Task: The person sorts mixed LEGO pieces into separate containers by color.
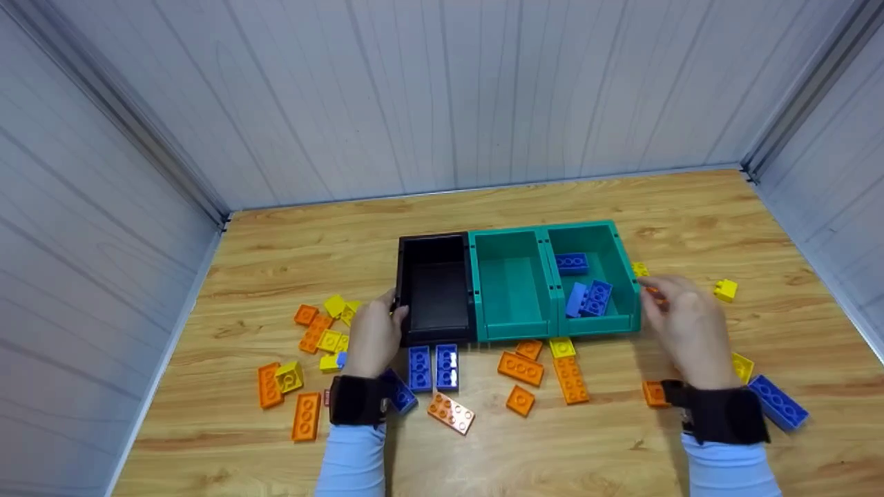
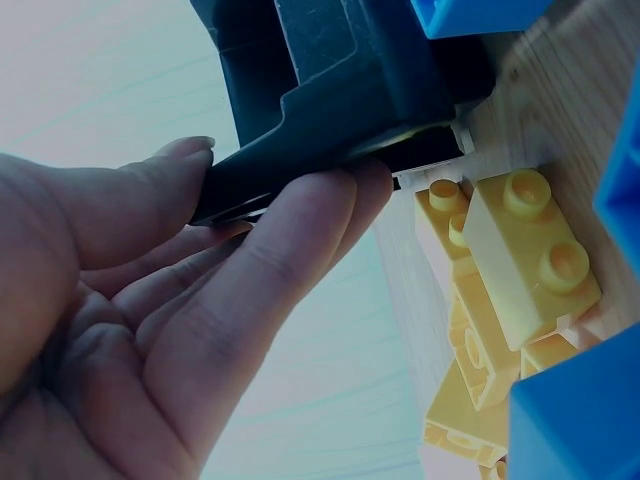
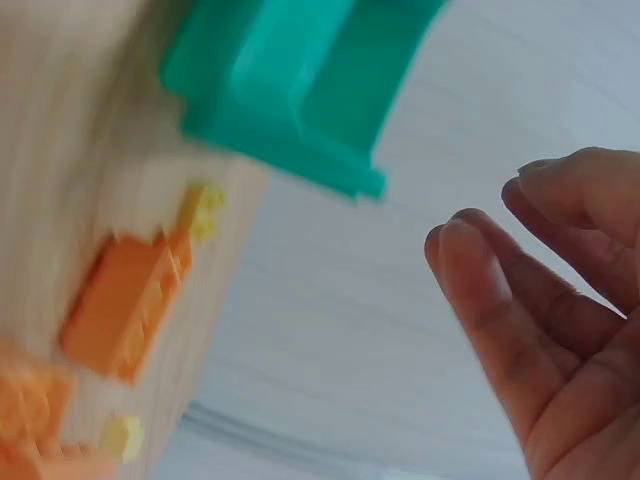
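A black bin (image 1: 436,290) and two green bins, the middle one (image 1: 512,286) and the right one (image 1: 625,304), stand side by side in a row. My left hand (image 1: 373,338) is at the black bin's left side. In the left wrist view, the thumb and fingers of that hand (image 2: 200,290) pinch the bin's rim (image 2: 300,140). Beyond the right green bin's outer wall is my right hand (image 1: 690,331). The right wrist view has a gap between its loosely bent fingers (image 3: 480,270) and the green bin (image 3: 290,110). Several blue bricks (image 1: 597,298) lie inside the right green bin.
Yellow bricks (image 1: 290,377) and orange bricks (image 1: 306,416) are scattered left of the bins. In front lie blue bricks (image 1: 447,367) and more orange bricks (image 1: 570,379). A long blue brick (image 1: 778,402) is beside the right wrist. Pale panels (image 1: 449,103) wall the wooden table (image 1: 311,241).
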Action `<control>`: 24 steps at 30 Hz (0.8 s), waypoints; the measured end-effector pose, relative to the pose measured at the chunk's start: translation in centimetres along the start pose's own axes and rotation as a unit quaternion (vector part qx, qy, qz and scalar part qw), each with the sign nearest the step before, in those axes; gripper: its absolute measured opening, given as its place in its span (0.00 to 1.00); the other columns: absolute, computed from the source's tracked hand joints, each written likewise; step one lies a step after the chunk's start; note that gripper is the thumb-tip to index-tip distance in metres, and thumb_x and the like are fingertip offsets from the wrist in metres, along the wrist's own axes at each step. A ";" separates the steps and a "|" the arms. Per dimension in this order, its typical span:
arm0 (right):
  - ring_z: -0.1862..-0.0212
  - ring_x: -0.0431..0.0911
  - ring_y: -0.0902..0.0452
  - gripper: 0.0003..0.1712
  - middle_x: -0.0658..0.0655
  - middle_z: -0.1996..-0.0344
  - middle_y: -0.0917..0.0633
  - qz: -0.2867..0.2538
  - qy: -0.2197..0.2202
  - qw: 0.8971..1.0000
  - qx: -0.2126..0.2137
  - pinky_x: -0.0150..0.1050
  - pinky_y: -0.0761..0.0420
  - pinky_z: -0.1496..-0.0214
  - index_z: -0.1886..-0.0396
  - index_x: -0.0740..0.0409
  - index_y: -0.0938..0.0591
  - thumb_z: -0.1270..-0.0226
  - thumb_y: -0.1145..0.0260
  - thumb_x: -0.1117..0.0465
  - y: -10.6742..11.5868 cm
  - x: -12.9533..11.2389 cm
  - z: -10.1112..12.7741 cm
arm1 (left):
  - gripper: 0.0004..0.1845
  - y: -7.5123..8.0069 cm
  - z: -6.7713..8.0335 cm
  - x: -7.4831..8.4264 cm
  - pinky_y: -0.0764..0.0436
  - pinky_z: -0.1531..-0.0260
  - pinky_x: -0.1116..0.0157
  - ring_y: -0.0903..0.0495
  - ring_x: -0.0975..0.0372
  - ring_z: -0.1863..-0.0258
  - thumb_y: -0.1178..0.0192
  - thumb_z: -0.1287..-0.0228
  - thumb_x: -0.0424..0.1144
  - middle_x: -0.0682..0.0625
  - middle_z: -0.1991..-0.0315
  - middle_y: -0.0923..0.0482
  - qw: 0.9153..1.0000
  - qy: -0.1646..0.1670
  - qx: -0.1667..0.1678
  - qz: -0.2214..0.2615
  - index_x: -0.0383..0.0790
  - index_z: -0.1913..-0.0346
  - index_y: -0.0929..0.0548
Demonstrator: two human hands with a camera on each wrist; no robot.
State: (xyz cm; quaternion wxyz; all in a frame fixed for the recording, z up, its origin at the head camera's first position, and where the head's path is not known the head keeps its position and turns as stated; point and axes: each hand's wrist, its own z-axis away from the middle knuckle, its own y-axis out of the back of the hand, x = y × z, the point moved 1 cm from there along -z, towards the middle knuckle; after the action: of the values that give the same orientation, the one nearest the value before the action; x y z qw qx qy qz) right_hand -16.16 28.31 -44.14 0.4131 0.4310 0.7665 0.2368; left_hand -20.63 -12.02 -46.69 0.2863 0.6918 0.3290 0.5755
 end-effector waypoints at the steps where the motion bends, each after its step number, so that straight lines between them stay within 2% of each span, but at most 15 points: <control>1: 0.66 0.60 0.16 0.09 0.69 0.62 0.14 0.003 -0.010 1.000 0.003 0.55 0.17 0.69 0.58 0.71 0.14 0.39 0.31 0.74 0.5 0.3 0.0 | 0.18 0.0 0.0 0.0 0.20 0.51 0.49 0.18 0.44 0.51 0.39 0.30 0.32 0.32 0.51 0.18 1.000 0.000 -0.001 -0.001 0.25 0.43 0.20; 3: 0.65 0.62 0.16 0.09 0.70 0.62 0.15 0.013 -0.031 0.999 0.008 0.56 0.19 0.69 0.57 0.70 0.14 0.37 0.32 0.72 1.3 1.0 0.1 | 0.19 0.0 0.0 0.0 0.20 0.50 0.49 0.18 0.44 0.50 0.40 0.30 0.33 0.32 0.50 0.19 1.000 0.001 -0.003 -0.004 0.24 0.42 0.21; 5: 0.63 0.63 0.17 0.11 0.71 0.60 0.15 0.022 -0.066 0.998 -0.005 0.58 0.20 0.68 0.54 0.69 0.14 0.35 0.33 0.70 2.1 1.8 0.3 | 0.19 0.0 0.0 -0.1 0.21 0.49 0.49 0.19 0.44 0.49 0.40 0.30 0.33 0.31 0.49 0.19 1.000 0.002 -0.005 -0.003 0.23 0.41 0.22; 8: 0.60 0.65 0.19 0.16 0.74 0.55 0.17 0.042 -0.130 0.988 -0.068 0.56 0.22 0.69 0.48 0.67 0.17 0.32 0.34 0.65 3.3 3.6 0.7 | 0.20 0.0 -0.1 -0.1 0.21 0.49 0.49 0.19 0.44 0.49 0.40 0.30 0.33 0.31 0.48 0.20 1.000 0.004 -0.008 0.000 0.23 0.41 0.23; 11: 0.57 0.67 0.22 0.23 0.77 0.48 0.22 0.060 -0.191 0.965 -0.172 0.52 0.24 0.69 0.40 0.68 0.22 0.29 0.36 0.59 4.4 5.4 1.3 | 0.19 0.1 -0.1 0.0 0.21 0.49 0.49 0.19 0.44 0.49 0.40 0.30 0.32 0.31 0.49 0.19 1.000 0.001 -0.007 0.004 0.23 0.41 0.22; 14: 0.55 0.69 0.24 0.29 0.80 0.44 0.26 0.061 -0.221 0.939 -0.258 0.53 0.23 0.66 0.36 0.70 0.27 0.27 0.39 0.53 4.8 7.1 1.8 | 0.18 0.1 -0.1 0.0 0.20 0.50 0.49 0.18 0.44 0.50 0.40 0.30 0.32 0.32 0.50 0.19 1.000 -0.001 -0.005 0.004 0.24 0.41 0.22; 19: 0.49 0.73 0.27 0.38 0.82 0.44 0.28 0.050 -0.239 0.911 -0.333 0.63 0.25 0.56 0.33 0.71 0.31 0.27 0.40 0.44 4.6 8.7 2.2 | 0.18 0.0 0.0 -0.2 0.20 0.51 0.48 0.18 0.44 0.51 0.40 0.30 0.32 0.32 0.51 0.18 1.000 -0.007 -0.005 0.004 0.25 0.42 0.21; 24: 0.42 0.79 0.36 0.47 0.84 0.39 0.35 0.031 -0.246 0.881 -0.403 0.73 0.32 0.49 0.29 0.69 0.37 0.34 0.34 0.41 4.5 9.8 2.4 | 0.18 0.0 0.0 -0.1 0.20 0.51 0.49 0.18 0.45 0.50 0.40 0.30 0.32 0.32 0.50 0.19 1.000 -0.006 -0.008 0.011 0.25 0.41 0.22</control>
State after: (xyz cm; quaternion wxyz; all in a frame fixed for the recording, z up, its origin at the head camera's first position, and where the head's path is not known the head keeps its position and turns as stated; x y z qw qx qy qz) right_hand -14.91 39.07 -46.43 0.7191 0.2952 0.4645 0.4242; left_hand -20.68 -12.10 -46.74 0.2872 0.6969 0.3151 0.5766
